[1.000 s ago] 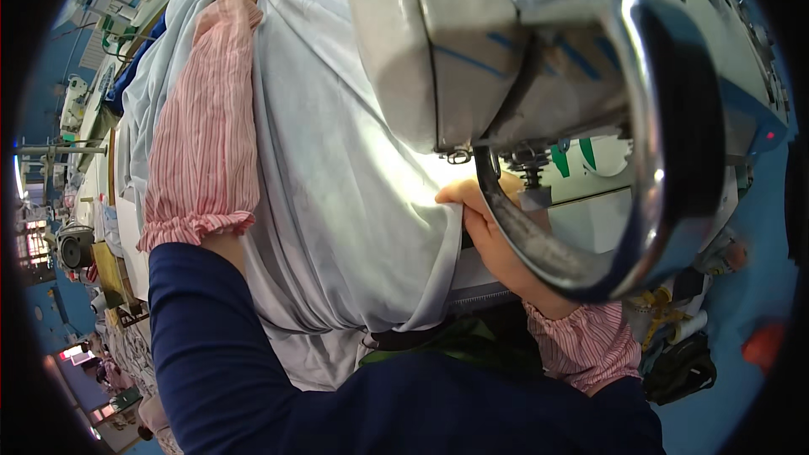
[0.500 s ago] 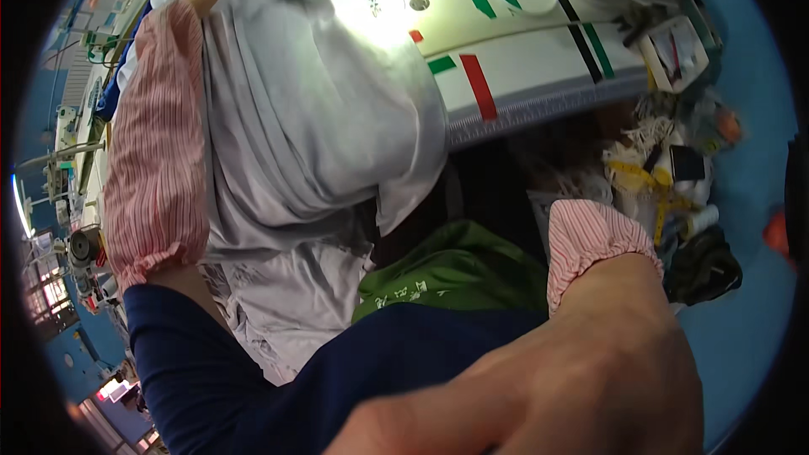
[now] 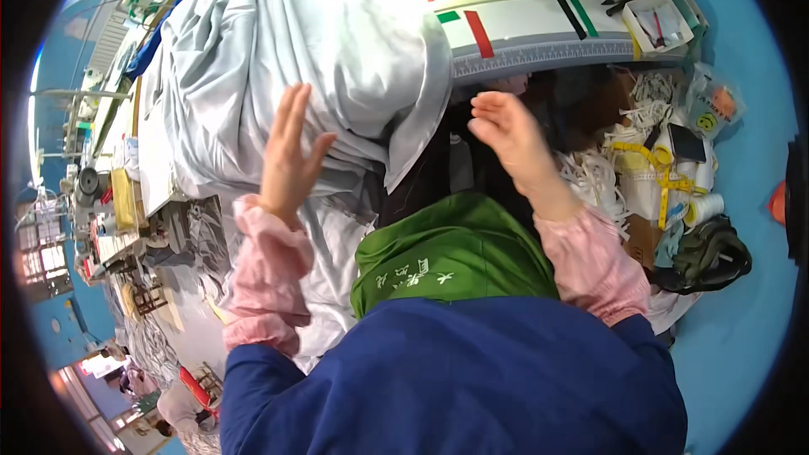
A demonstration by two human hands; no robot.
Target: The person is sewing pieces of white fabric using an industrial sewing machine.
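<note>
A large heap of pale grey fabric [image 3: 345, 42] covers the left of the sewing table and hangs over its front edge. In front of its folds is my left hand [image 3: 291, 156], open with the fingers stretched up and the thumb apart; I cannot tell whether it touches the cloth. My right hand [image 3: 516, 141] hovers over the dark gap below the table edge. Its fingers are slightly bent and a little blurred, with nothing seen in them. A green apron [image 3: 455, 253] covers my lap, and pink sleeve covers are on both forearms.
A ruler strip [image 3: 556, 50] lines the table edge, beside coloured tape marks. A small white box [image 3: 660, 25] sits at the right corner. Below it are a yellow tape measure [image 3: 666, 181], thread spools [image 3: 704, 209], a phone [image 3: 687, 143] and white cords. More workstations stand at left.
My left hand has come back from the far fabric toward me. My right hand has moved from near the camera out to the table edge. The view has shifted, and the sewing head has left it.
</note>
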